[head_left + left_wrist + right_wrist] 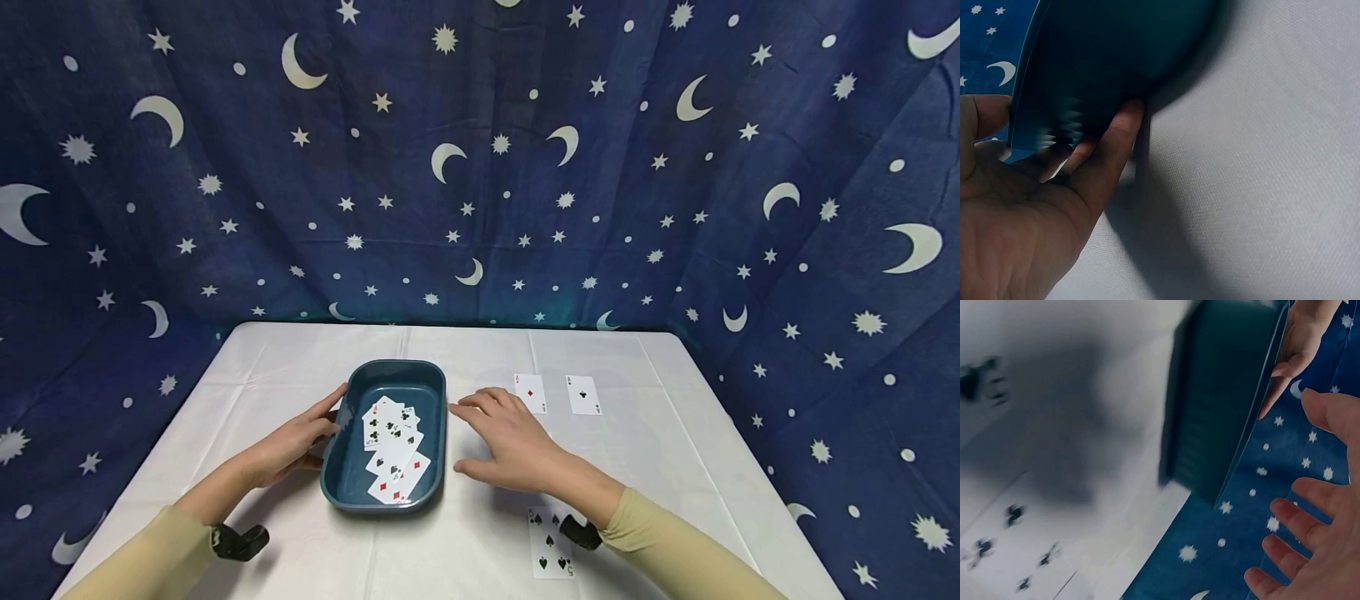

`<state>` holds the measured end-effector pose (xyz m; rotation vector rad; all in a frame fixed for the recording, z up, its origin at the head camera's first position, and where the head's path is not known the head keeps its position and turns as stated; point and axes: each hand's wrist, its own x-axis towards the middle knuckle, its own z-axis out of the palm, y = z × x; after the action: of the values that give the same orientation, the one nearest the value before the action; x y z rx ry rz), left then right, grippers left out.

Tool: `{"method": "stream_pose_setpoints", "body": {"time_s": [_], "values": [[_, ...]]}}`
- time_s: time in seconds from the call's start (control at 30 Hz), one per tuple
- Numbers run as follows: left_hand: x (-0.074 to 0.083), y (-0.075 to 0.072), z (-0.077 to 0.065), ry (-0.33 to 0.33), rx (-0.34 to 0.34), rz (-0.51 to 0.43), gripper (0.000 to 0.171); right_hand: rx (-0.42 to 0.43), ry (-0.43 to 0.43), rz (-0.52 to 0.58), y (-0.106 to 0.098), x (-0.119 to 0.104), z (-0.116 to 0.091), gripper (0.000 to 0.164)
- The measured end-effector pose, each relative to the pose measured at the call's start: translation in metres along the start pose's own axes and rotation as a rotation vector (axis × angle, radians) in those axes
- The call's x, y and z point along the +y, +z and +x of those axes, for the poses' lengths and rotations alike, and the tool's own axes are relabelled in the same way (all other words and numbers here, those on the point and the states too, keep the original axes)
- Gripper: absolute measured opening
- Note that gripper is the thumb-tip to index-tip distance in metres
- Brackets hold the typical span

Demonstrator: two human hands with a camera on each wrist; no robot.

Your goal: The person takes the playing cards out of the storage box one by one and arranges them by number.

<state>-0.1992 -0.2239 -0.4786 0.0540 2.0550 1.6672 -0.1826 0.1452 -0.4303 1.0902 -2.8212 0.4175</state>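
My left hand (296, 442) grips the left side of a dark teal rectangular dish (330, 479). In the left wrist view, one fingertip is at the dish's rim and other fingers (1113, 147) press low against its outer wall. Several playing cards (393, 450) lie face up in an overlapping heap inside it. To the right of the dish, my right hand (506, 442) hovers with spread fingers and holds nothing. Its fingertips are close to the dish's right rim; the right wrist view shows a gap between them and the dish (1222, 400).
Behind the right hand lie an ace of diamonds (531, 394) and an ace of clubs (583, 395). A five of spades (547, 554) lies nearer, partly under the right wrist's black camera mount (581, 532). A white cloth covers the table (660, 467); a star-patterned blue curtain (510, 183) hangs behind.
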Motion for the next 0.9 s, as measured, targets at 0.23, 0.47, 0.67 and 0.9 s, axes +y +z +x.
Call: {"method": "stream_pose_setpoints", "body": {"time_s": [0.23,0.47,0.67,0.9], "values": [[0.000,0.000,0.000,-0.004,0.004,0.006,0.073,-0.032,-0.029,-0.043,0.011,-0.023,0.034,0.078],[-0.002,-0.001,0.002,-0.007,0.005,0.011,0.073,-0.096,-0.020,-0.150,0.032,-0.037,0.062,0.085],[-0.003,-0.001,0.001,0.001,-0.008,0.006,0.072,-0.170,0.031,-0.280,0.051,-0.046,0.078,0.092],[-0.001,-0.001,-0.001,0.011,-0.009,0.006,0.072,-0.233,0.087,-0.353,0.063,-0.054,0.089,0.097]]}}
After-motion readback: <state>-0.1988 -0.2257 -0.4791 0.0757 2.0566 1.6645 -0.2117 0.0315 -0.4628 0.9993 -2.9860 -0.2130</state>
